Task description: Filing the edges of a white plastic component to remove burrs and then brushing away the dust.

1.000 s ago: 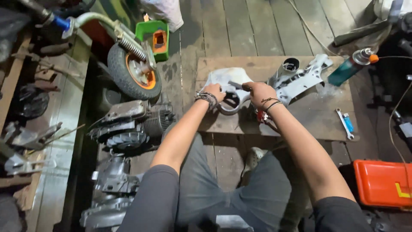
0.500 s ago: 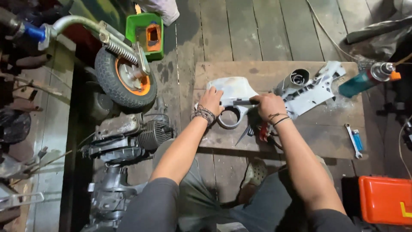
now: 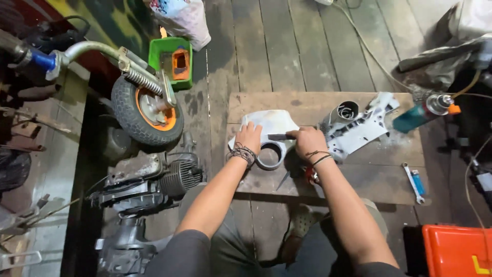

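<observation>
Plastic cover, a pale grey panel with a round ring at its near edge, lies flat on the wooden board that serves as a low bench on the plank floor. The left hand presses down on the panel's left side, fingers spread and flat on it, apparently to keep it from sliding. The right hand has its fingers curled tight around a dark, narrow file whose tip lies across the middle of the panel, just above the ring.

By the look of it, the step in hand is working the panel's surface or edge with the file while the other hand pins it down. The next stroke calls for steady downward pressure from the left hand and a level push along the tool's length, so that it does not skid off toward the holding fingers.

Just right of the panel stand a short metal tube and a white bracket-like part, with dust around them. Farther right lie a teal spray can with an orange nozzle, and near the board's right edge a small wrench beside a blue lighter. Left of the board sit an engine block and a small wheel with an orange hub; an orange case is at lower right.
</observation>
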